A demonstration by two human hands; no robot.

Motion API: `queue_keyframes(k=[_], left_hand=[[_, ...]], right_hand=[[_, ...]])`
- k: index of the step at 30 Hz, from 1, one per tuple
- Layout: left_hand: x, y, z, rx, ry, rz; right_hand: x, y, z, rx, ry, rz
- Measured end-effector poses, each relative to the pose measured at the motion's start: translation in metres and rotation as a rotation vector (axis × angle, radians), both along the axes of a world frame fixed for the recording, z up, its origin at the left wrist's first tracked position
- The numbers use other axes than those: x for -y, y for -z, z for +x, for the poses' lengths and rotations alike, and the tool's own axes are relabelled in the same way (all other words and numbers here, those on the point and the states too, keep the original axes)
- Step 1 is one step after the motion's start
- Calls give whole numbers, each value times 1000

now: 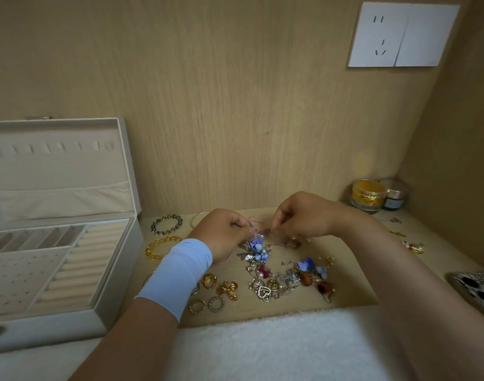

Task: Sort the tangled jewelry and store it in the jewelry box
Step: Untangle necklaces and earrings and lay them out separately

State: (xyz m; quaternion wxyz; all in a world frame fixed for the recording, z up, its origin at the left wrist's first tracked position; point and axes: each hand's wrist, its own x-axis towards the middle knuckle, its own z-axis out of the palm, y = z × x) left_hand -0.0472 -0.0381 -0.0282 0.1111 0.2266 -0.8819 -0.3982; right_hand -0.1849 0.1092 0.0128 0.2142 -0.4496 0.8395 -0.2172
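while both hands' fingers pinch one cluster, two bracelets (beaded), one box

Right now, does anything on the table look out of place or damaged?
Nothing looks damaged. A few small pieces lie far right, apart from the jewelry pile, where the left hand and right hand pinch a tangle.

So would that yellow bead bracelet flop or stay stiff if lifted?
Likely it would sag: the yellow bead bracelet looks strung from separate round beads. Its glossy beads may feel slippery. Lying flat, it probably won't roll.
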Motion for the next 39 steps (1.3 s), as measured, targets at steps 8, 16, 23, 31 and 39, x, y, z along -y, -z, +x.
queue_keyframes(k=[8, 16, 23, 31, 39], left_hand=[[-5, -4, 0, 134, -64, -303], [-19, -7, 0, 109, 168, -478], [-12, -13, 4, 140, 246, -433], [-11, -16, 7, 188, 203, -398], [-27, -19, 0, -127, 230, 203]], right_hand=[[3, 4, 6, -199, 16, 281], [5, 4, 16, -304, -21, 393], [-13, -16, 1, -90, -39, 207], [-19, -19, -4, 431, -21, -276], [-12, -32, 3, 591, -77, -618]])
